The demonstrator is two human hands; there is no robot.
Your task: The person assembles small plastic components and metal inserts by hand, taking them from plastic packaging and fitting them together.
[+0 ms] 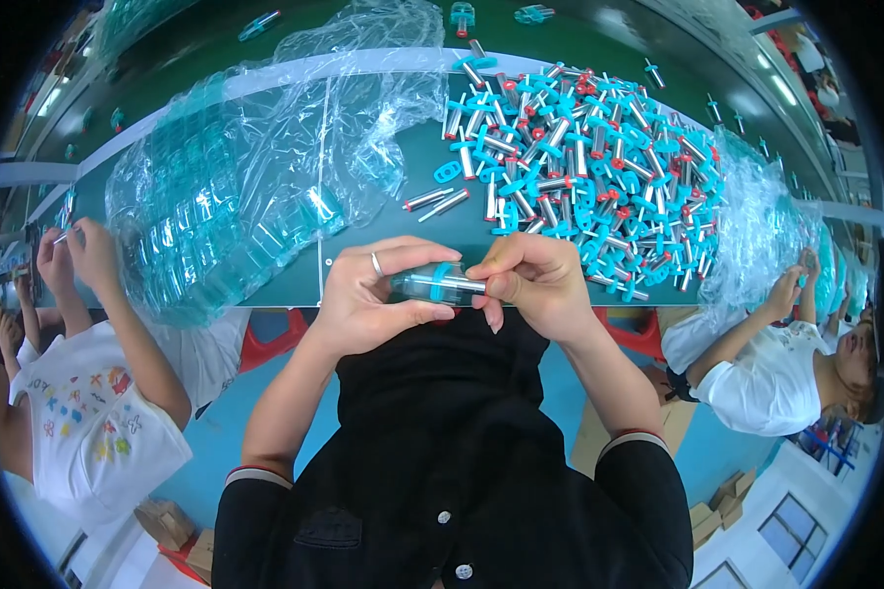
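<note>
Left grip (352, 299) is wrapped around a small clear plastic case (413, 287), thumb below and fingers above, with a ring on one finger; the right grip (545, 285) pinches the end of a silver tube (471, 286) between thumb and fingers. That tube points leftward into the case, where a teal piece (444, 282) also shows; I cannot tell how far in it reaches. Case and tube are held over the near edge of the green counter (300, 276), in front of the person's chest. To their right, a broad heap of silver tubes with teal pieces and red ends (580, 177) spreads from the near edge toward the far one. Two loose tubes (444, 205) lie just left of the heap. Farther left, a crumpled clear bag (359, 79) stretches across the far edge, with teal-tinted clear cases (192, 177) under its film. Another clear bag (756, 196) lies just right of the heap. Co-workers are on both sides: one's hands (83, 253) are raised beside the left bag, another's hands (791, 290) near the right bag.
</note>
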